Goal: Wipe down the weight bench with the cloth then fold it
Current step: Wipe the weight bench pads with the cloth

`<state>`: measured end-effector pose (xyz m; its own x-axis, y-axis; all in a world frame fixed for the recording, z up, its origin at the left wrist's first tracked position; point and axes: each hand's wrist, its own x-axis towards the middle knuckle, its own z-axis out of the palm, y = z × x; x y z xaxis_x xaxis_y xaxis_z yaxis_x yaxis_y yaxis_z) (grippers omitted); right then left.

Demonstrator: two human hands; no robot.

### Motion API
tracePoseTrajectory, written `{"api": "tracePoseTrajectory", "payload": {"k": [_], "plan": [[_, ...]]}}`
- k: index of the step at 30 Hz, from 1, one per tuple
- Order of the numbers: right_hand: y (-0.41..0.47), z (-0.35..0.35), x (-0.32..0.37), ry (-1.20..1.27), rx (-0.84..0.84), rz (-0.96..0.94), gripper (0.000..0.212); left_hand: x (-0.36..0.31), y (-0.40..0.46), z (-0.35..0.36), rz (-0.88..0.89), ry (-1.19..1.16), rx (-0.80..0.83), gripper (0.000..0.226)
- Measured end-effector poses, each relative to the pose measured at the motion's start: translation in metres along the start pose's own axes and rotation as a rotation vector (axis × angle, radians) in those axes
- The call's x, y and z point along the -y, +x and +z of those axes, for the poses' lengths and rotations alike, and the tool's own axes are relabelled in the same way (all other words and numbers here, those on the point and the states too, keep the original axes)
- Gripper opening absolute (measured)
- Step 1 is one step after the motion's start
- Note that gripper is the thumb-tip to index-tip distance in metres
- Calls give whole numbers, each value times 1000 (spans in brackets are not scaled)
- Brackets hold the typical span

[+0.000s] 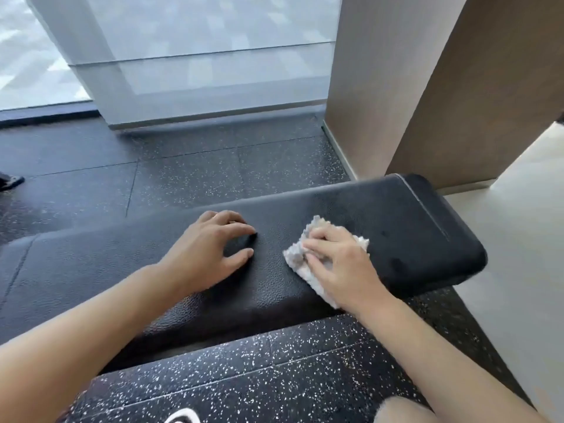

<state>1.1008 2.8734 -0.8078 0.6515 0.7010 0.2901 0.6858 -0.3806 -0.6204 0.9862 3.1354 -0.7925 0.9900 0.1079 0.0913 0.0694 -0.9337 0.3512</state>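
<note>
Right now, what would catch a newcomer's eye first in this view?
The pale cloth, bunched under the right hand, stands out against the black bench pad near its right end. The left hand rests beside it on the pad, fingers spread, holding nothing. Behind, a bright window fills the top of the view.

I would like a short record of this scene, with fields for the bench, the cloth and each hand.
place: dark speckled floor mats
bench: black, padded
cloth: pale, crumpled, on the bench near its rounded end
left hand: fingertips rest on the bench, holds nothing
right hand: grips the cloth, presses it on the bench
stage: wiping; cloth not yet folded
</note>
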Motion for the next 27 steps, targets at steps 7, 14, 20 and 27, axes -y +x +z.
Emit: {"api": "tracePoseTrajectory", "payload": {"k": [7, 14, 20, 27], "plan": [[4, -13, -22, -73, -43, 41, 17, -8, 39, 23, 132, -88, -87, 23], [123, -9, -54, -188, -133, 268, 22, -13, 44, 30, 137, -84, -174, 21], [30, 8, -4, -63, 19, 3, 19, -10, 47, 33, 167, -80, -171, 26], [66, -44, -71, -218, -108, 192, 20, -13, 47, 35, 172, -84, -168, 27]]}}
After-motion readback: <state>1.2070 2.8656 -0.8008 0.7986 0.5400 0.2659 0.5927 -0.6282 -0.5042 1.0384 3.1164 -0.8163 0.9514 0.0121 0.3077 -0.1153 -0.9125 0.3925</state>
